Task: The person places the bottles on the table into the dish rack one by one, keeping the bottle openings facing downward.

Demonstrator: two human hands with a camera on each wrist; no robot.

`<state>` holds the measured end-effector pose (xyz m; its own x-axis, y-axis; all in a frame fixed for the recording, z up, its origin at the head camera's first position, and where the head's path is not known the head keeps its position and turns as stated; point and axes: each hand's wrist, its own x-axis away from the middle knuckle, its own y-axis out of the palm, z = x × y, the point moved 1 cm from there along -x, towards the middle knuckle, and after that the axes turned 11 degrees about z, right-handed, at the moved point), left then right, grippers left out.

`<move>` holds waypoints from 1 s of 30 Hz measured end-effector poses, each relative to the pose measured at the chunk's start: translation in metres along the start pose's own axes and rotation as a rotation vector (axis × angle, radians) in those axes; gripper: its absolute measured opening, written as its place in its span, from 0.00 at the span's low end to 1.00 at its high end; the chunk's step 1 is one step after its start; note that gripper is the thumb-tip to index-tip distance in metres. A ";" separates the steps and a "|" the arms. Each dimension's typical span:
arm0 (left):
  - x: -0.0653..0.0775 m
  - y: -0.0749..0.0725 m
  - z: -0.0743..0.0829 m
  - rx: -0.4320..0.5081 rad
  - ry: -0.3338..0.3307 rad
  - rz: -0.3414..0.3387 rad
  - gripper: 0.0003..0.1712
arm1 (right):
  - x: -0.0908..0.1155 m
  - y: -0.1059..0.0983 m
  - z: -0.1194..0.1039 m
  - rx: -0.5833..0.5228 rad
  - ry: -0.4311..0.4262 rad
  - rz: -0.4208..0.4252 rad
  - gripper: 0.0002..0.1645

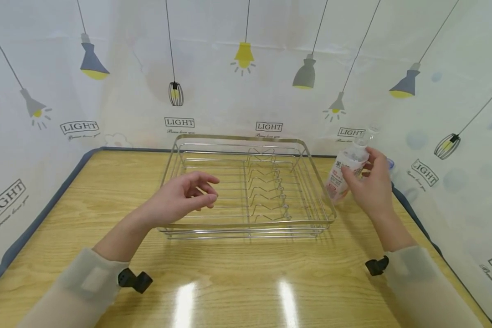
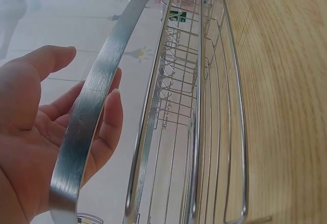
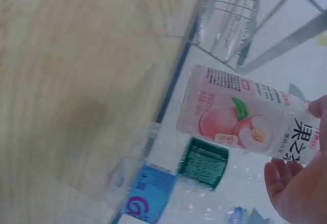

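Lifting bottle (image 1: pixel 346 173) in right hand (image 1: pixel 371 184), fingers wrapped round it, by table's (image 1: pixel 106 200) right edge; left hand (image 1: pixel 184 196) loosely spread over rack (image 1: pixel 246 141). Next: probably setting bottle inside.

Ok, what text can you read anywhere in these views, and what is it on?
"LIGHT": printed repeatedly on the white lamp-patterned backdrop curtain.
"果之": large characters on the peach-pictured pink-labelled plastic bottle in the right hand; its small print is unreadable.
Blue and green labels behind it: too blurred.
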<state>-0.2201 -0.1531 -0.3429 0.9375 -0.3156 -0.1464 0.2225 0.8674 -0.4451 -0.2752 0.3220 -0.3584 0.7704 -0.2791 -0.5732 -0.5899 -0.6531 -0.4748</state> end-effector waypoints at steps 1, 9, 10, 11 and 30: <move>0.000 0.000 0.000 0.000 0.000 0.001 0.25 | 0.000 -0.002 -0.004 -0.015 -0.011 0.015 0.48; -0.001 0.000 0.000 0.013 0.007 0.002 0.24 | -0.005 -0.011 -0.037 -0.168 -0.087 0.099 0.45; -0.001 0.000 0.000 0.013 0.007 0.002 0.24 | -0.005 -0.013 -0.041 -0.174 -0.107 0.109 0.45; -0.001 0.001 0.000 0.014 0.007 0.002 0.24 | -0.005 -0.014 -0.045 -0.185 -0.131 0.119 0.45; -0.009 0.001 0.017 0.028 0.047 0.011 0.26 | 0.015 -0.009 -0.124 -0.322 -0.417 -0.027 0.46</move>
<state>-0.2235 -0.1424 -0.3270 0.9264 -0.3234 -0.1928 0.2205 0.8811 -0.4184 -0.2284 0.2372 -0.2797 0.5841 0.0015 -0.8117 -0.4166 -0.8577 -0.3014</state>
